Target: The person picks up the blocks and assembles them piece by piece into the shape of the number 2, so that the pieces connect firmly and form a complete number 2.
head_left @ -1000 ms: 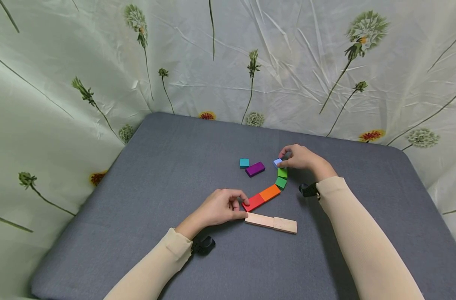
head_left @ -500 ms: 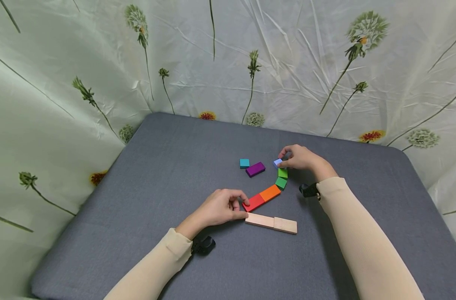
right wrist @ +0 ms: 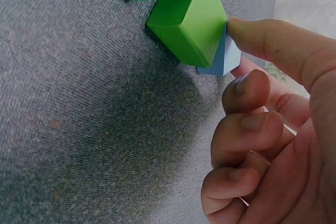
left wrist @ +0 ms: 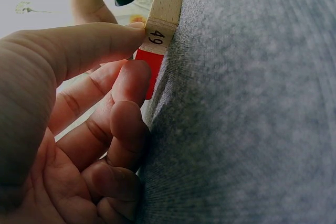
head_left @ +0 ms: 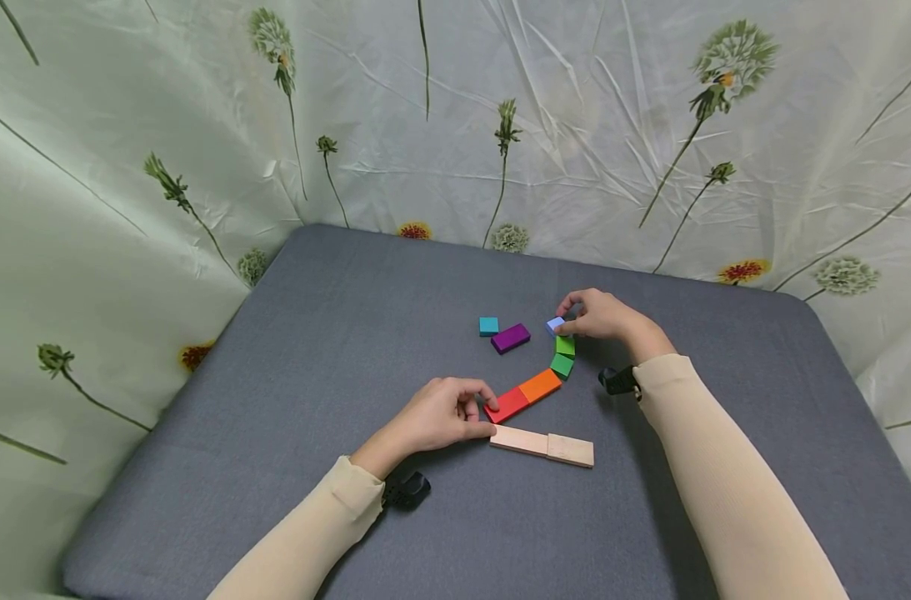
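My left hand (head_left: 442, 412) pinches the near-left corner of a row of small blocks. Its index fingertip is at the red block (head_left: 508, 405), and its thumb tip presses the numbered end of a plain wooden block (left wrist: 157, 34). My right hand (head_left: 603, 317) pinches a light blue block (head_left: 554, 325) between thumb and index finger, its other fingers curled loosely. In the right wrist view, the light blue block (right wrist: 220, 62) adjoins a light green block (right wrist: 190, 22). A darker green block (head_left: 562, 366) and an orange block (head_left: 540, 385) continue the curve to the red one.
A teal block (head_left: 488, 327) and a purple block (head_left: 511, 338) lie left of the right hand. A second plain wooden block (head_left: 571, 451) extends the wooden row rightward. Beyond the grey padded table (head_left: 335, 317) hangs a flower-print curtain (head_left: 395, 125).
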Action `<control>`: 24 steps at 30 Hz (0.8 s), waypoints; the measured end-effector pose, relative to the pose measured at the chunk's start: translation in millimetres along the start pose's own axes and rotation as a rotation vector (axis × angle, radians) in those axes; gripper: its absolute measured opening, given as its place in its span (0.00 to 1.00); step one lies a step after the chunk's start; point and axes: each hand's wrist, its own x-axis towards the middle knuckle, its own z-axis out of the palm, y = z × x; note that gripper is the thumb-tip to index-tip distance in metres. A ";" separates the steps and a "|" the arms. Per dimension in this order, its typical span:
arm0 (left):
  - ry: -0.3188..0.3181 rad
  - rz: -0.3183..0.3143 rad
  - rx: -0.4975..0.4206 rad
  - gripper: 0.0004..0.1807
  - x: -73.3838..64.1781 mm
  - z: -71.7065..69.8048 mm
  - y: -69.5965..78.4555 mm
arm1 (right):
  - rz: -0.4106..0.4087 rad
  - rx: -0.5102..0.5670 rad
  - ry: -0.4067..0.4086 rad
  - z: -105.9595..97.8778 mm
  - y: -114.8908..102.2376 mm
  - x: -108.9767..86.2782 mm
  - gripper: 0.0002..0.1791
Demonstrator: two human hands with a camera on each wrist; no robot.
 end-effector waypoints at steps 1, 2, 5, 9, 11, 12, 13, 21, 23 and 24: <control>0.000 0.000 -0.001 0.11 0.0 0.0 0.0 | 0.000 0.000 0.001 0.1 0.3 0.2 0.22; 0.000 -0.002 -0.001 0.11 -0.1 0.0 0.1 | -0.002 -0.001 0.002 0.2 0.5 0.4 0.22; 0.000 -0.001 0.001 0.11 0.0 0.1 0.1 | 0.002 -0.004 0.007 0.5 1.1 0.9 0.21; -0.001 -0.002 0.002 0.11 0.2 0.0 0.0 | 0.002 -0.005 0.015 0.7 1.7 0.7 0.21; -0.001 -0.002 0.001 0.11 0.5 -0.1 0.1 | -0.002 -0.001 0.023 0.6 1.8 -0.3 0.21; -0.001 -0.004 0.001 0.11 0.6 -0.1 0.4 | -0.005 0.001 0.027 0.5 1.7 -0.8 0.22; 0.000 -0.004 0.001 0.11 0.7 -0.2 0.4 | -0.009 0.005 0.030 0.3 1.5 -1.5 0.22; -0.002 -0.010 -0.001 0.11 0.1 -0.6 1.6 | -0.014 0.007 0.039 -0.8 0.7 -4.5 0.23; -0.002 -0.014 -0.004 0.11 -0.4 -0.4 1.9 | -0.016 0.009 0.041 -1.0 0.2 -5.8 0.23; -0.002 -0.016 -0.004 0.11 -0.6 -0.2 1.9 | -0.018 0.010 0.043 -0.9 -0.1 -6.4 0.23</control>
